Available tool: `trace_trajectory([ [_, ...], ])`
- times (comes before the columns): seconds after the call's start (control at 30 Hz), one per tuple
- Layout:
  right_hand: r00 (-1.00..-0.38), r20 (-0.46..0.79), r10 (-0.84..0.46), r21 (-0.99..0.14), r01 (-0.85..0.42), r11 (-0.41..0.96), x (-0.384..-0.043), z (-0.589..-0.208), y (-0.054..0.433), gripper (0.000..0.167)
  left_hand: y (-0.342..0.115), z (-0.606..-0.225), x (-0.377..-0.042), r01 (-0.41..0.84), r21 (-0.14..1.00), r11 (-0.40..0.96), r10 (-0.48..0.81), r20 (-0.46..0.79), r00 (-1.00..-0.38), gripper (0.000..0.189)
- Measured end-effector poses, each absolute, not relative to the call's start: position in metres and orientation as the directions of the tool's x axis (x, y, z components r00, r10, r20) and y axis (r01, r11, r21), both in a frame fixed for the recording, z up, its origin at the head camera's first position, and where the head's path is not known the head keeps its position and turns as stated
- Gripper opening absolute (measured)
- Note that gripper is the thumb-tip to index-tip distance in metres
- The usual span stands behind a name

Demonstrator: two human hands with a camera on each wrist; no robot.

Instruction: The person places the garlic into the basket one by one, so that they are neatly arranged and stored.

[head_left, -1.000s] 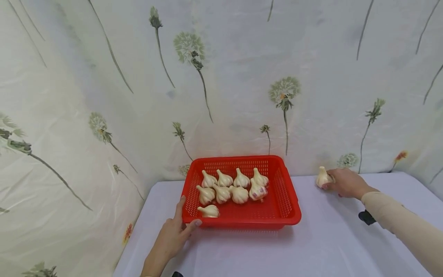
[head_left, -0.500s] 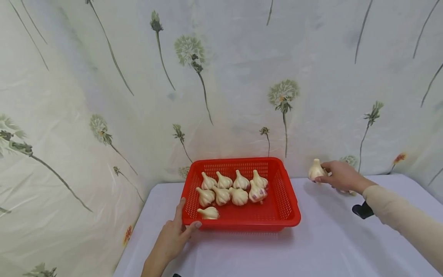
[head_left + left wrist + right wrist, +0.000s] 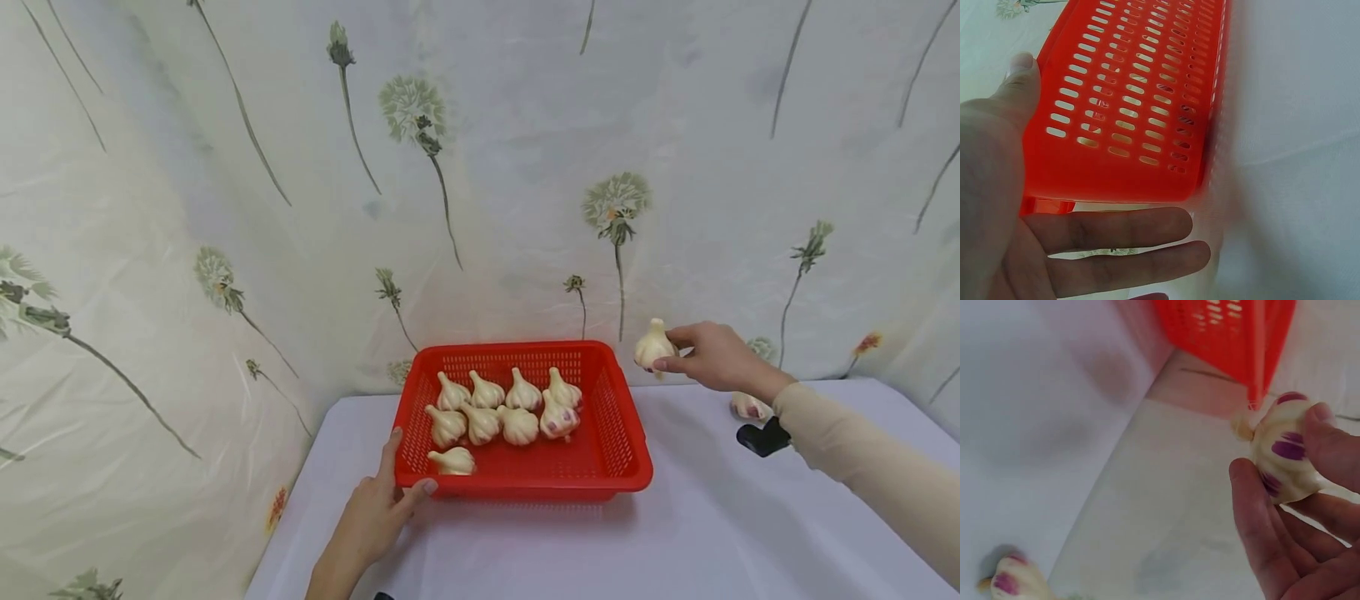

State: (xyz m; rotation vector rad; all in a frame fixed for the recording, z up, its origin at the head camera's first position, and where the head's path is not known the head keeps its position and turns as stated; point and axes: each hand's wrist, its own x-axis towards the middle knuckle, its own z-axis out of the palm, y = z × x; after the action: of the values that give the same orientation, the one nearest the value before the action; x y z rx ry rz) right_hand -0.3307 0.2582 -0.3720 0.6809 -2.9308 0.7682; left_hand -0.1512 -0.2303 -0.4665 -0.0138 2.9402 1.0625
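Observation:
A red plastic basket [image 3: 525, 482] holds several garlic bulbs [image 3: 520, 423] in rough rows, stems mostly up. My left hand [image 3: 371, 508] rests at its front left corner, thumb on the rim. In the left wrist view, straight fingers [image 3: 1129, 269] extend alongside the perforated wall. To the right of the basket, my right hand [image 3: 716, 357] pinches a garlic bulb [image 3: 655, 347] between thumb and fingers, raised above the table with its stem up. Purple patches mark this garlic bulb [image 3: 1285, 447] in the right wrist view.
Another garlic bulb [image 3: 750, 407] lies on the white-covered table [image 3: 540, 550] at the right, behind the right wrist. A dandelion-print curtain [image 3: 510, 275] hangs right behind the table and along its left side.
My right hand has lifted the garlic bulb off the table and carried it left toward the basket, uncovering another bulb behind the wrist. My left hand and the basket have stayed put.

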Motion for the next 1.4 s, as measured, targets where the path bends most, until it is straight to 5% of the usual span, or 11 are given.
trace_trajectory([
  [0.7, -0.791, 0.123, -0.599, -0.580, -0.547, 0.604, -0.313, -0.348, 0.153, 0.047, -0.232, -0.469, -0.154, -0.007, 0.614, 0.789, -0.014, 0.007, -1.000, 0.101],
  [1.13, -0.644, 0.018, -0.764, -0.662, -0.581, 0.474, -0.308, -0.367, 0.087, 0.055, -0.235, -0.472, -0.156, 0.014, 0.618, 0.786, -0.014, 0.040, -0.999, 0.098],
  [1.4, -0.529, -0.088, -0.844, -0.586, -0.658, 0.473, -0.305, -0.386, 0.063, 0.051, -0.235, -0.471, -0.154, 0.037, 0.610, 0.792, 0.000, 0.060, -0.998, 0.098],
])
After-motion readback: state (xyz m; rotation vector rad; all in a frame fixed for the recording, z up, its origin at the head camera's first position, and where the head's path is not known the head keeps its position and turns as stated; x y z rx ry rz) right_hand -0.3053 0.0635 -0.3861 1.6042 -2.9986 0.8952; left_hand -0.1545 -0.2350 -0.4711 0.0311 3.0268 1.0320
